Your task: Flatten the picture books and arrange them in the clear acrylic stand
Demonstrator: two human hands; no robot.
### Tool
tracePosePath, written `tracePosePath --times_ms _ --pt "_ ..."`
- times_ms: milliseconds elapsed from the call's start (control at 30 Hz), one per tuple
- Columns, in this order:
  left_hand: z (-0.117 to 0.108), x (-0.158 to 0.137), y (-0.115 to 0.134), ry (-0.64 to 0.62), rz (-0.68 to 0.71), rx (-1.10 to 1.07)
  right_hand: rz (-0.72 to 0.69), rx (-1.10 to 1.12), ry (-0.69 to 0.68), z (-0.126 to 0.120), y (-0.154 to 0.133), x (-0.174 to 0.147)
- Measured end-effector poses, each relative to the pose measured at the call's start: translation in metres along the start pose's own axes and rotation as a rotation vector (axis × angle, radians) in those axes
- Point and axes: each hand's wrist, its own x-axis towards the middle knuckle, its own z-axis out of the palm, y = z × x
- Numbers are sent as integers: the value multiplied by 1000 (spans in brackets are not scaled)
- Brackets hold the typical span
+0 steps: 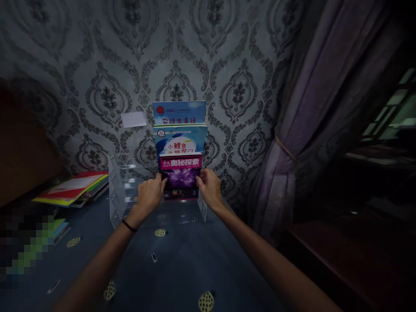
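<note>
A purple book with a pink title band stands upright at the right side of a clear tiered rack. My left hand grips its left edge, thumb on the cover. On the opposite edge, my right hand pinches the same book between thumb and fingers. Behind it rises a light blue book, and higher at the back a darker blue book. Both are partly hidden by the books in front. The rack's left part shows bare transparent shelves.
Stacked books and folders lie on the left of the blue patterned tablecloth. A white label is on the patterned wall behind. A tied purple curtain hangs at right, beside a dark reddish surface.
</note>
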Motion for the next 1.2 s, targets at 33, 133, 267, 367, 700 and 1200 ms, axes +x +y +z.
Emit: tracePosePath --times_ms 33,133,267,367,700,1200 --pt "0 0 0 1 2 1 1 -9 1 0 -1 0" --pt "0 0 -1 8 -3 0 9 -32 -2 1 -2 0" --pt "1 0 -1 14 -7 5 17 -46 -15 1 -2 0" --pt "2 0 -1 6 -6 2 16 -45 -22 0 -3 1" --pt "6 2 3 4 32 -35 57 -17 -25 -2 0 1" --pt "9 3 2 -38 68 -61 99 71 4 -3 2 -1"
